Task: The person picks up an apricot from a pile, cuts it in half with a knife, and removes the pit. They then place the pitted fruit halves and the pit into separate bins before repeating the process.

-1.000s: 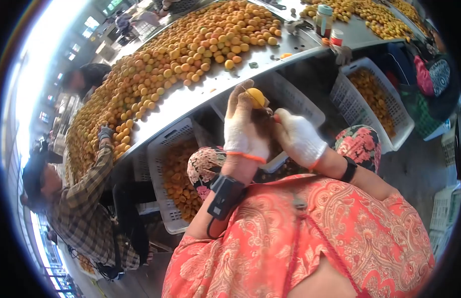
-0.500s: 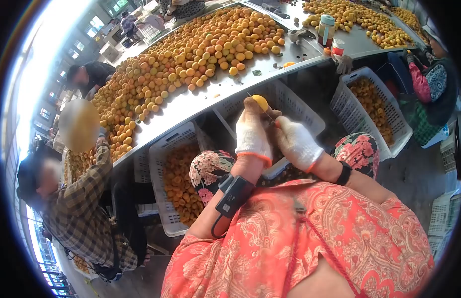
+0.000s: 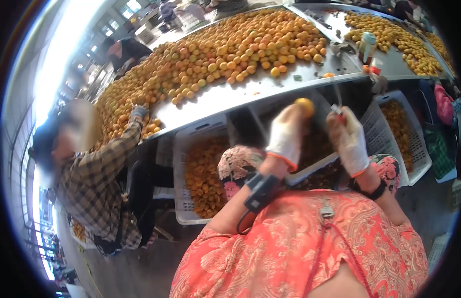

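My left hand (image 3: 286, 133), in a white glove with an orange cuff, is closed on a yellow-orange fruit (image 3: 305, 106) held at its fingertips. My right hand (image 3: 348, 139), gloved the same way, grips a small blurred tool (image 3: 336, 108) whose thin tip points up; its exact shape cannot be made out. The two hands are apart, above a white crate (image 3: 316, 171) in front of my knees. Beyond them a metal table (image 3: 223, 102) bears a large heap of orange fruits (image 3: 215, 52).
White crates of split fruit stand at left (image 3: 181, 198) and right (image 3: 423, 155). A person in a checked shirt (image 3: 99, 171) reaches onto the table at left. A bottle (image 3: 367, 48) and a red-and-white can (image 3: 376, 65) stand near its edge. Another person's pink sleeve (image 3: 443, 104) shows at right.
My hands have moved apart, and the tool is now away from the fruit. The view has shifted, so the table and crates appear farther right.
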The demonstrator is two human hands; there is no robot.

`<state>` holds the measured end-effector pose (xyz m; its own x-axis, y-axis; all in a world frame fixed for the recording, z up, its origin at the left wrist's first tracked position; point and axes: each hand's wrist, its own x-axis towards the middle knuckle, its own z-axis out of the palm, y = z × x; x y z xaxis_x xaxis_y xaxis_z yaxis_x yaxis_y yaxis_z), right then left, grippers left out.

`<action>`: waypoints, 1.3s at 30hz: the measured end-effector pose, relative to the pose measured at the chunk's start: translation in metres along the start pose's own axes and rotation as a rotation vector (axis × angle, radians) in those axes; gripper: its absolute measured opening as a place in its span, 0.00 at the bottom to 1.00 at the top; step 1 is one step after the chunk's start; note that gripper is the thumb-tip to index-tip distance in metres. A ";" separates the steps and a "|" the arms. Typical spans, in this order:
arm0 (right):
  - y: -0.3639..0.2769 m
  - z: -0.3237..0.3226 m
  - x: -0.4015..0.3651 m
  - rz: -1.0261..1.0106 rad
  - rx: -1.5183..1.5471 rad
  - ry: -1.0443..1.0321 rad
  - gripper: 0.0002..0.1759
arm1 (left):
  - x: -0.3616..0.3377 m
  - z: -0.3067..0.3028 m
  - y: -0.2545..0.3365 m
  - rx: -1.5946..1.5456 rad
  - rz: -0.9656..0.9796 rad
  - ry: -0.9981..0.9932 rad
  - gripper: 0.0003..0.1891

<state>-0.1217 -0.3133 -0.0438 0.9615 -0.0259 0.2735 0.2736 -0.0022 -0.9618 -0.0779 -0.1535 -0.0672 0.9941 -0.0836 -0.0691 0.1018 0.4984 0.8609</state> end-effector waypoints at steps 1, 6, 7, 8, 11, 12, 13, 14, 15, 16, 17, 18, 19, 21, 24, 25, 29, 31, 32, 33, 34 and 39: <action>-0.012 0.004 0.004 -0.031 -0.020 -0.010 0.08 | -0.010 0.009 0.003 0.067 -0.016 -0.118 0.16; -0.006 0.007 0.008 -0.032 0.070 -0.004 0.09 | -0.029 0.020 0.009 0.152 0.150 -0.283 0.22; -0.010 0.001 0.007 0.034 0.055 -0.100 0.09 | -0.032 0.016 0.008 0.272 0.216 -0.282 0.25; -0.020 -0.003 0.012 0.074 0.031 -0.192 0.08 | -0.029 0.014 0.009 0.393 0.307 -0.289 0.27; -0.011 0.006 0.027 0.104 0.122 -0.157 0.11 | -0.023 0.012 0.013 0.590 0.507 -0.327 0.29; -0.018 0.011 0.026 0.199 0.193 -0.174 0.13 | -0.022 0.009 0.010 0.628 0.538 -0.303 0.29; -0.019 0.017 0.029 0.204 0.212 -0.128 0.19 | -0.023 0.007 0.016 0.667 0.563 -0.299 0.29; -0.016 0.015 0.033 0.222 0.209 -0.173 0.22 | -0.022 0.007 0.023 0.706 0.586 -0.302 0.28; -0.009 0.024 0.039 0.224 0.295 -0.109 0.21 | -0.017 0.005 0.022 0.696 0.598 -0.287 0.27; -0.001 0.034 0.043 0.223 0.383 -0.044 0.20 | -0.011 0.002 0.020 0.690 0.580 -0.290 0.27; 0.006 0.032 0.046 0.243 0.376 -0.040 0.20 | -0.007 -0.004 0.016 0.702 0.588 -0.278 0.27; 0.015 0.031 0.048 0.271 0.352 -0.110 0.19 | -0.006 -0.014 0.012 0.719 0.595 -0.253 0.27; 0.022 0.032 0.051 0.288 0.331 -0.185 0.18 | -0.005 -0.018 0.011 0.617 0.487 -0.271 0.26; 0.032 0.045 0.056 0.235 0.291 -0.174 0.17 | -0.001 -0.028 0.010 0.468 0.341 -0.287 0.27; 0.028 0.064 0.067 0.134 0.219 -0.136 0.15 | 0.012 -0.039 0.004 0.307 0.329 -0.297 0.28; 0.026 0.068 0.069 0.103 0.163 -0.136 0.15 | 0.017 -0.041 -0.003 0.262 0.363 -0.275 0.27; 0.014 0.084 0.070 0.106 0.017 -0.131 0.12 | 0.007 -0.040 0.014 0.205 0.320 -0.196 0.22; 0.022 0.089 0.063 0.126 0.153 -0.131 0.11 | -0.001 -0.042 0.014 0.075 0.079 -0.142 0.20; 0.027 0.090 0.064 0.025 0.057 -0.112 0.11 | -0.002 -0.037 0.016 -0.026 0.041 -0.102 0.19; 0.021 0.095 0.063 -0.017 0.032 -0.067 0.10 | -0.002 -0.036 0.015 -0.096 0.022 -0.070 0.19; 0.013 0.099 0.058 -0.037 0.006 -0.026 0.10 | -0.008 -0.030 0.024 -0.173 0.016 -0.083 0.17; -0.017 0.078 0.031 -0.408 -0.321 -0.076 0.07 | -0.044 0.001 0.049 -0.316 -0.353 -0.061 0.18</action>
<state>-0.0946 -0.2361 -0.0184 0.7808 0.1136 0.6144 0.6160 -0.3039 -0.7267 -0.1167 -0.1262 -0.0211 0.8935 -0.3410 -0.2922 0.4490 0.6674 0.5941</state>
